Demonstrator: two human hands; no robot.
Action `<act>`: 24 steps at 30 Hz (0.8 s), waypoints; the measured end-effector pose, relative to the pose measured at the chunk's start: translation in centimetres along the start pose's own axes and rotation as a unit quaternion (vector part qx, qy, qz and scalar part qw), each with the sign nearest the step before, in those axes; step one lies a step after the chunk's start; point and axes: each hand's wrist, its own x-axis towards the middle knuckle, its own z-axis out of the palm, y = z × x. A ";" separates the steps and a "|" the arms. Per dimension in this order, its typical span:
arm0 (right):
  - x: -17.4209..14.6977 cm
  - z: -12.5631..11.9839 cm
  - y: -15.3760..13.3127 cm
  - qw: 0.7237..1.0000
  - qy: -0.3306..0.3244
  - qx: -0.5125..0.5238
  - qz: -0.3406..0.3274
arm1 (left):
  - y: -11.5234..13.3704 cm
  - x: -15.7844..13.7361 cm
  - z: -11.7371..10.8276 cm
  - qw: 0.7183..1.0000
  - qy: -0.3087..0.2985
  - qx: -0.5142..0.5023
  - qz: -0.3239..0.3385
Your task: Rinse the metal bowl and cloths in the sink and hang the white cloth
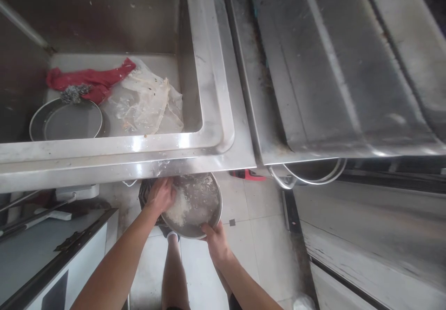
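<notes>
The right hand [216, 241] is gripping the near rim of a round metal pan [197, 205], thumb over the edge, holding it tilted below the front lip of the steel sink [212, 115]. The left hand [162, 195] is reaching inside the pan with fingers curled, pressing on a clump of white rice [178, 208] stuck to its left side; whether it is grasping anything there cannot be told. Grains are speckling the pan's bottom. Under the pan, something dark [144, 191] is sitting on the tiled floor [258, 235], partly hidden.

Farther off, inside the sink basin, a red cloth [90, 79] is lying beside a steel scourer [74, 93], a round metal tray [66, 119] and a crumpled clear plastic sheet [146, 101]. To the right, a long steel surface [331, 68] is stretching away. A red-handled tool [248, 174] is lying on the floor just beneath the sink's corner.
</notes>
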 end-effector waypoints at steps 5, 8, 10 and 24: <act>0.0 0.4 0.0 1.000 0.020 -0.015 0.017 | -0.4 -0.6 -0.4 1.000 0.003 -0.006 0.014; 0.0 0.3 0.1 1.000 0.019 -0.011 0.005 | -0.5 -0.7 -0.4 1.000 -0.017 -0.002 0.009; -0.1 0.2 0.1 1.000 0.010 -0.014 -0.004 | -0.6 -0.9 -0.3 0.999 -0.035 0.030 0.012; -0.5 1.5 0.4 1.000 0.017 0.013 0.016 | -2.3 -1.3 0.7 0.990 -0.114 0.022 -0.081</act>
